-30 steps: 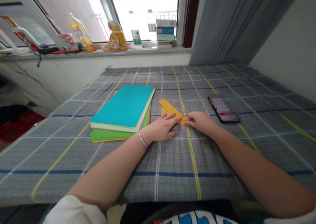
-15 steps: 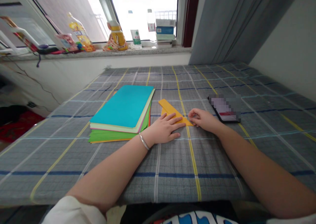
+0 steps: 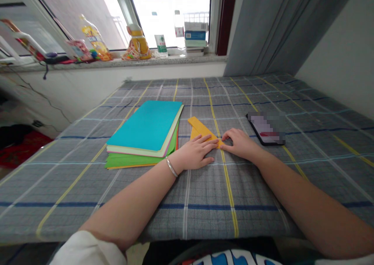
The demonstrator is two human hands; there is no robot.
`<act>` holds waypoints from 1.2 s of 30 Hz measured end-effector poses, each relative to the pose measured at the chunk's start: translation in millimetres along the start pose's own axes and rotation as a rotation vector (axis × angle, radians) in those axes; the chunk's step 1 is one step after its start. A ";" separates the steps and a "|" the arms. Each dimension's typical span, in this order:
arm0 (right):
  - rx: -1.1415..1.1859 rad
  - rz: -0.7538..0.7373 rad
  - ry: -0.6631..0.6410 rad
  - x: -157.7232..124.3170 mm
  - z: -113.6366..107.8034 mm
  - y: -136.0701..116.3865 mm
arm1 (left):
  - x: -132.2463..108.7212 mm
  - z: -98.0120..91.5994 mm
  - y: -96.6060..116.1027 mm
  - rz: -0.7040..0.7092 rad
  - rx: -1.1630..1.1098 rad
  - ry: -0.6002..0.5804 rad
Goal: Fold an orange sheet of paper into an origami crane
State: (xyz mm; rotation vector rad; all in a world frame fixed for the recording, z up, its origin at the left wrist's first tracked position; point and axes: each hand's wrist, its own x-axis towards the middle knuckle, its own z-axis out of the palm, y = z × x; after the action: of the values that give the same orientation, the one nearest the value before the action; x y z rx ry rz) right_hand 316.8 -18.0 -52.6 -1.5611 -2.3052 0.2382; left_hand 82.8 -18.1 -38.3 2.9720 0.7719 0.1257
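Observation:
A folded strip of yellow-orange paper lies on the checked grey cloth, narrowing to a point on the right. My left hand rests flat with its fingers spread, their tips over the paper's lower edge. My right hand comes in from the right, its fingertips at the paper's pointed end. To the left of my left hand sits a stack of coloured paper sheets, teal on top with pale and green sheets beneath. Neither hand touches the stack.
A phone with a pixelated screen lies on the cloth to the right of my right hand. A stone windowsill at the far side holds bottles, boxes and other items. A grey curtain hangs at the back right.
My right hand has moved left, from just beside the paper's point onto it. My left hand has shifted slightly left along the paper.

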 end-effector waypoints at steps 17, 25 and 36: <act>0.052 0.003 -0.126 -3.5 1.4 17.0 | 1.8 -4.0 -3.9 0.088 -0.003 0.009; 0.066 -0.408 -0.004 -7.0 -13.2 4.6 | 3.2 -1.2 -2.7 0.052 -0.013 0.012; -0.193 -0.367 -0.037 -10.7 -23.3 -14.5 | 3.1 -0.9 -2.4 0.065 0.007 0.018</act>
State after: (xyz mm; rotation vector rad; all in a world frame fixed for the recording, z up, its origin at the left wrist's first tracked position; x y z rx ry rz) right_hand 316.6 -34.6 -28.4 -1.1863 -2.6542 -0.0506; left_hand 84.2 -14.5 -37.5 3.0070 0.6795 0.1532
